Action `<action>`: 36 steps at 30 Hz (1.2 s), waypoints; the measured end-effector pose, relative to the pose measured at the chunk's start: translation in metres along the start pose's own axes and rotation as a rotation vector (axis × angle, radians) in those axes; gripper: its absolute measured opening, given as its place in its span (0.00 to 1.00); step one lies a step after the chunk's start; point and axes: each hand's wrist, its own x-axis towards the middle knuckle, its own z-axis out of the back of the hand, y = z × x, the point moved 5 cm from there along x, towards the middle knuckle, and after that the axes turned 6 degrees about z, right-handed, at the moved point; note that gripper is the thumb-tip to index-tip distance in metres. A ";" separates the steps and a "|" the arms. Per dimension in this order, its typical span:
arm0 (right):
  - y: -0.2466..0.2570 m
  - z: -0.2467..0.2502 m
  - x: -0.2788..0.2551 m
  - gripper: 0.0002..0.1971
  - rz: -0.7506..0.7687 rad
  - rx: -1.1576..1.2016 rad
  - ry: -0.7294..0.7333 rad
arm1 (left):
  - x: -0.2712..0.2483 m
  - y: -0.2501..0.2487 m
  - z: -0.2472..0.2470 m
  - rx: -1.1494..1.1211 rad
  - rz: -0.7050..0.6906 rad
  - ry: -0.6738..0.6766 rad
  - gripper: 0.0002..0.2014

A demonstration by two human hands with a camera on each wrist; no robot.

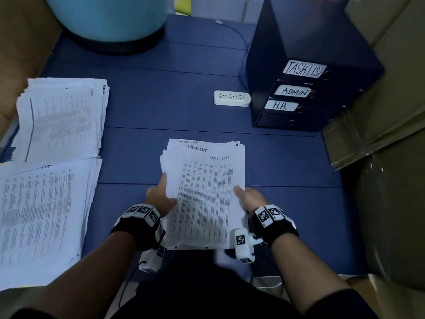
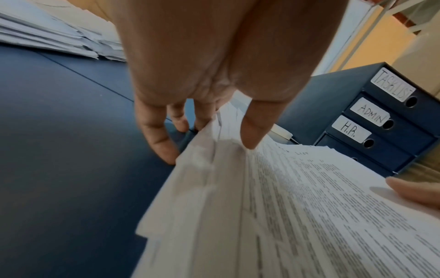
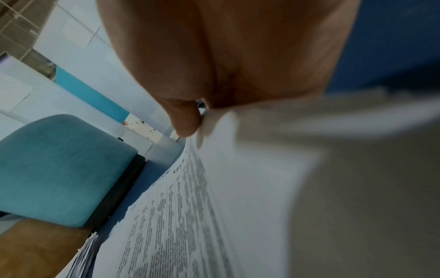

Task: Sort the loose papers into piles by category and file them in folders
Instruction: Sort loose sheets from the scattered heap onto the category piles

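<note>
A stack of printed sheets headed TASK LIST (image 1: 204, 194) is held between both hands over the blue table (image 1: 161, 107). My left hand (image 1: 161, 194) grips its left edge, thumb on top (image 2: 252, 131), fingers underneath. My right hand (image 1: 249, 196) grips the right edge, thumb on the top sheet (image 3: 185, 122). The stack (image 2: 297, 216) fans unevenly at its far end. A dark blue folder box (image 1: 305, 84) stands at the back right with spines labelled TASKLIST (image 1: 304, 69), ADMIN (image 1: 293, 91) and H.R. (image 1: 280, 105).
Two other paper piles lie at the left, one far (image 1: 62, 118) and one near (image 1: 43, 217). A white power strip (image 1: 232, 98) with its cable sits beside the folder box. A teal chair (image 1: 108, 17) stands behind the table. Cardboard boxes (image 1: 377, 125) crowd the right.
</note>
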 end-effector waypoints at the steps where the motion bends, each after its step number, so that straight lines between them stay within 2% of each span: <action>1: -0.001 0.006 0.001 0.24 0.017 0.006 -0.004 | -0.002 0.001 -0.003 -0.013 -0.015 0.007 0.44; 4: -0.004 0.007 -0.001 0.21 0.075 0.012 0.021 | -0.009 0.007 -0.013 -0.029 -0.013 0.033 0.43; 8: -0.013 -0.011 -0.001 0.19 0.161 -0.028 0.195 | -0.021 0.011 -0.014 -0.045 -0.016 -0.030 0.42; 10: -0.012 -0.017 -0.005 0.19 0.216 -0.060 0.229 | -0.024 0.015 -0.010 -0.095 -0.017 -0.017 0.42; 14: 0.011 -0.014 -0.034 0.16 0.360 -0.060 0.139 | -0.021 0.026 0.003 -0.340 -0.021 0.049 0.47; 17: 0.040 -0.008 -0.070 0.13 0.483 0.012 0.171 | -0.027 0.029 0.017 -0.678 0.017 0.153 0.59; 18: 0.050 -0.005 -0.082 0.13 0.511 0.080 0.196 | -0.032 0.024 0.024 -0.794 0.002 0.183 0.62; 21: 0.081 0.004 -0.122 0.13 0.602 0.263 0.274 | -0.051 -0.002 0.057 -0.913 -0.133 0.237 0.55; 24: 0.108 0.009 -0.154 0.10 0.717 0.296 0.279 | -0.074 -0.034 0.094 -0.997 -0.336 0.337 0.62; 27: 0.122 0.012 -0.175 0.10 0.797 0.348 0.223 | -0.099 -0.055 0.126 -0.984 -0.504 0.367 0.58; 29: 0.125 0.015 -0.181 0.11 0.842 0.381 0.190 | -0.111 -0.064 0.146 -0.987 -0.562 0.356 0.58; 32: 0.119 0.015 -0.182 0.25 0.837 0.397 0.131 | -0.119 -0.063 0.163 -0.985 -0.598 0.320 0.55; 33: 0.115 0.015 -0.179 0.27 0.822 0.406 0.095 | -0.123 -0.061 0.167 -0.982 -0.597 0.284 0.53; 34: 0.110 0.014 -0.176 0.24 0.804 0.418 0.055 | -0.126 -0.059 0.170 -0.953 -0.602 0.232 0.48; 36: 0.101 0.008 -0.167 0.10 0.787 0.388 -0.035 | -0.130 -0.055 0.173 -0.832 -0.616 0.087 0.29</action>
